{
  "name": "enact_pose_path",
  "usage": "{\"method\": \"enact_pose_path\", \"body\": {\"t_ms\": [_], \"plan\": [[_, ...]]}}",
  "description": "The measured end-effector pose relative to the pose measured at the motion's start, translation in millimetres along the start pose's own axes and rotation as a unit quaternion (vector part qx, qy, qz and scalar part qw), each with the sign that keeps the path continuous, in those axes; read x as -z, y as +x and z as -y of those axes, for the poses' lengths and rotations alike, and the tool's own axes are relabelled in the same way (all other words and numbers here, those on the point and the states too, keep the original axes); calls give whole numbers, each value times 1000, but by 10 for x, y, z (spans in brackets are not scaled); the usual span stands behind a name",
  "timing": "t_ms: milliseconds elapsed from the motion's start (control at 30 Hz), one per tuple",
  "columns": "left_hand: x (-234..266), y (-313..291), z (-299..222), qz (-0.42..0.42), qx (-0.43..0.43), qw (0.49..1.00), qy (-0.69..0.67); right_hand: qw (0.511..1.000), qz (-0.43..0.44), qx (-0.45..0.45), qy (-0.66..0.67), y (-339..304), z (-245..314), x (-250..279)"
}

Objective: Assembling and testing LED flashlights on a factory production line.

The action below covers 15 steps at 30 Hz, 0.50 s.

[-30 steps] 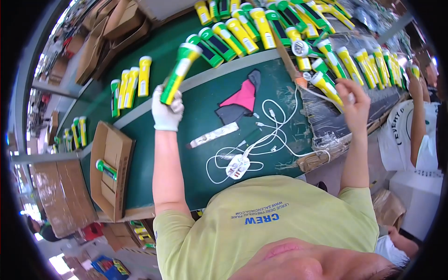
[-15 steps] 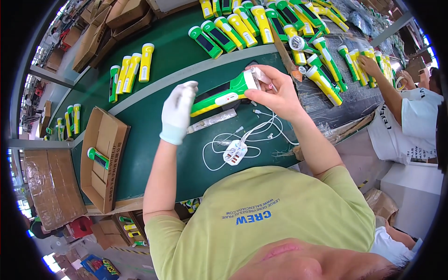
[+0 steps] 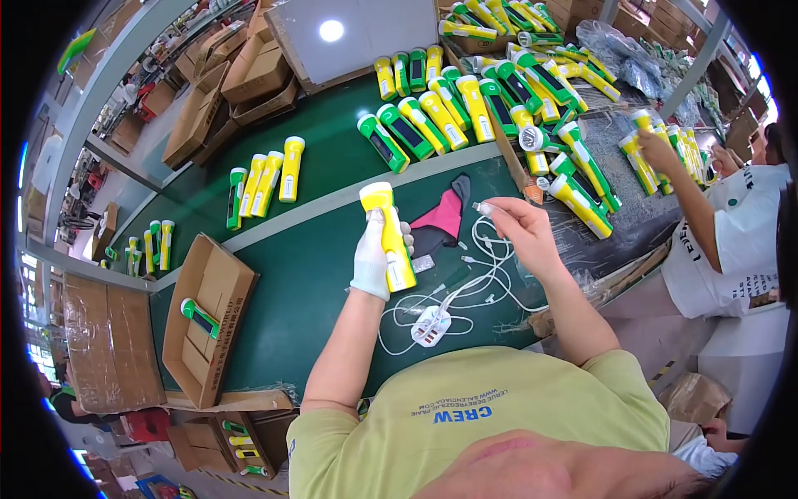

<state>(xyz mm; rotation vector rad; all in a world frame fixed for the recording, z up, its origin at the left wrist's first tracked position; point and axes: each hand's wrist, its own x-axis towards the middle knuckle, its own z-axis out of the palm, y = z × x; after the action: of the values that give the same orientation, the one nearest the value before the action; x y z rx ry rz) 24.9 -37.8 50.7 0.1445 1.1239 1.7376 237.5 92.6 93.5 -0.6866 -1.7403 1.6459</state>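
Observation:
My gloved left hand [image 3: 371, 254] grips a yellow flashlight [image 3: 389, 237], its white head pointing away from me and its long yellow side facing up. To its right, my bare right hand [image 3: 522, 230] pinches a small pale plug [image 3: 481, 208] between thumb and fingertips; it looks like the end of a white cable, though the join is hard to make out. Below the hands, tangled white cables [image 3: 490, 287] run to a white charging hub [image 3: 431, 325] on the green table. A pink and grey cloth [image 3: 443, 218] lies between my hands.
An open cardboard tray [image 3: 237, 312] at left holds one green flashlight [image 3: 200, 318]. Several flashlights [image 3: 432, 121] stand along the far green strip, with more piled at right. A round light spot shows on a white panel [image 3: 366, 33]. A co-worker's arm [image 3: 694, 195] reaches among flashlights at right.
The flashlight has gone from lying sideways between both hands to pointing away in my left hand alone. My right hand has come off it and moved right and nearer. The view has shifted.

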Motion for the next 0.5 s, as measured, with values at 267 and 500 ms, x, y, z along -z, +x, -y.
{"method": "enact_pose_path", "body": {"t_ms": [267, 500], "plan": [[-41, 5, 196, 57, -19, 998, 38, 858, 87, 334, -381, -94, -49, -557], [-362, -33, 24, 63, -226, 932, 276, 872, 112, 376, -294, 164, -98, -570]]}}
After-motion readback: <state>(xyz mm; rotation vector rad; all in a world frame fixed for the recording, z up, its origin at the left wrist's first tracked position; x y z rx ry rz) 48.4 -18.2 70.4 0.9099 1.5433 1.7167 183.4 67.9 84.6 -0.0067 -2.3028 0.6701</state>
